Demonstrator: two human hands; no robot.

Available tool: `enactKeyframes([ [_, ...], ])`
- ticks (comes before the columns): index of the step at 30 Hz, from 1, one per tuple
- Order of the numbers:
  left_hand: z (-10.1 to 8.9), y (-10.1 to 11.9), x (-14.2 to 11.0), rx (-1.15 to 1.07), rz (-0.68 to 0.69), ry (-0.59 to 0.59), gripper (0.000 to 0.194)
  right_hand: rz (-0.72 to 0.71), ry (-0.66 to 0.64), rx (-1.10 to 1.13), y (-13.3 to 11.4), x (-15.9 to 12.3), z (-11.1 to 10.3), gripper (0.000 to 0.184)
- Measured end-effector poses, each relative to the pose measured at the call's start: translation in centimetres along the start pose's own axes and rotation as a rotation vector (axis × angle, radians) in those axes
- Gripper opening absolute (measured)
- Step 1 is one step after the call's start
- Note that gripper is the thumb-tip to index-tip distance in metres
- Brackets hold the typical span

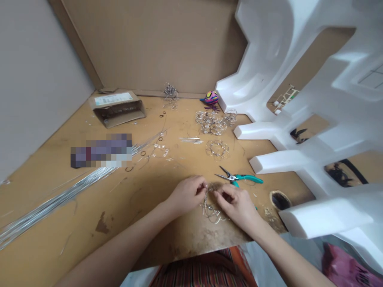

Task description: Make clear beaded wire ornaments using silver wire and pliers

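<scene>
Near the front edge of the table, a looped ring of bent silver wire (pixel 213 215) lies between my two hands. My left hand (pixel 188 194) is closed, its thumb and forefinger pinching the ring's upper left side. On the other side my right hand (pixel 235 201) pinches the wire close to the ring's top. Fingers cover part of the wire there. Just beyond my right hand rest long-nosed pliers (pixel 248 178) with teal handles, jaws apart. A similar wire ring with clear beads (pixel 218 150) lies farther off.
A bundle of long straight wires (pixel 77 183) crosses the left side. An open cardboard box (pixel 119 113) stands at the back left. More wire rings (pixel 212 122) are piled near a colourful ball (pixel 211 98). White moulded plastic (pixel 269 163) juts over the right side, near a round hole (pixel 279 200).
</scene>
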State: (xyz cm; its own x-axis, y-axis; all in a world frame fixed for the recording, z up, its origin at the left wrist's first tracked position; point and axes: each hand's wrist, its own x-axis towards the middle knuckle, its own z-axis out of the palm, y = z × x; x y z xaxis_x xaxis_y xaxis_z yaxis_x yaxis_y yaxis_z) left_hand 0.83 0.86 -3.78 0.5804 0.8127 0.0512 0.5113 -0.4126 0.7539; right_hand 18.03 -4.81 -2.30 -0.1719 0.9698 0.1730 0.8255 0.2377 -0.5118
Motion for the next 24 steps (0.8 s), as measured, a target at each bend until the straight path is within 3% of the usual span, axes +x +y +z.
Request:
enactKeyframes([
  [5,0.2,0.2,0.0,0.049,0.02,0.053,0.01,-0.001,0.023,-0.05,-0.1,0.0,-0.7,0.02],
  [10,0.5,0.3,0.0,0.01,0.061,0.163,0.017,-0.019,-0.097,0.22,0.3,0.4,-1.4,0.017],
  [16,1.1,0.6,-0.1,-0.189,-0.112,0.151,0.019,0.164,-0.083,0.593,0.4,0.1,-0.7,0.021],
  [24,1.6,0.8,0.9,-0.618,-0.319,0.053,0.007,0.222,-0.08,0.686,0.3,-0.2,-0.3,0.016],
])
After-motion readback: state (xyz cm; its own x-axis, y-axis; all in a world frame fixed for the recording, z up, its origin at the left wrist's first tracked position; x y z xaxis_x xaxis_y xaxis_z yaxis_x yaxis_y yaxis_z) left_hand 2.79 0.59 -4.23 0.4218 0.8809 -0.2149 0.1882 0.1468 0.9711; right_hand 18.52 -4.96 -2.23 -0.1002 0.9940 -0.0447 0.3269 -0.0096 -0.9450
